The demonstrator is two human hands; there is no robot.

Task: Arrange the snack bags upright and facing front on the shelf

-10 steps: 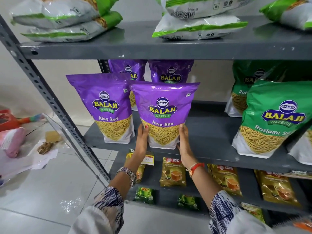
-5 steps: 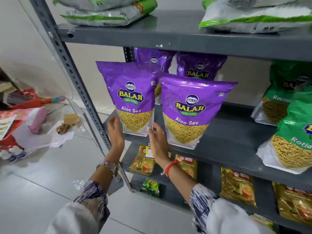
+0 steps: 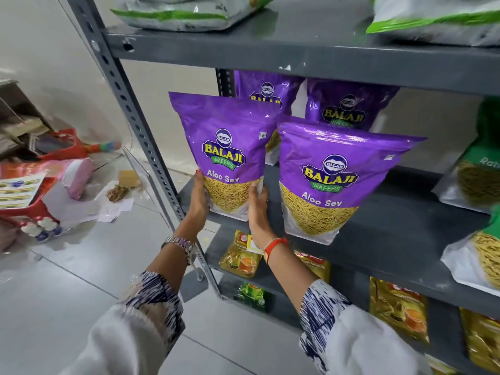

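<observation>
Two purple Balaji Aloo Sev bags stand upright, front out, at the front of the grey middle shelf point(image 3: 384, 247). My left hand point(image 3: 198, 197) grips the lower left edge of the left purple bag point(image 3: 227, 150), and my right hand point(image 3: 258, 208) grips its lower right edge. The right purple bag point(image 3: 332, 180) stands free beside my right hand. Behind them stand two more purple bags point(image 3: 349, 109), partly hidden. Green Ratlami Sev bags point(image 3: 479, 180) stand at the far right of the same shelf.
A slotted grey upright post point(image 3: 135, 123) runs just left of my left hand. Green-and-white bags point(image 3: 186, 12) lie flat on the top shelf. Yellow tea packets point(image 3: 240, 258) fill the lower shelf. Red and pink clutter point(image 3: 40, 180) lies on the floor at left.
Both hands left the right purple bag and moved left to the left purple bag, now holding its lower edges. My view swung left and came closer.
</observation>
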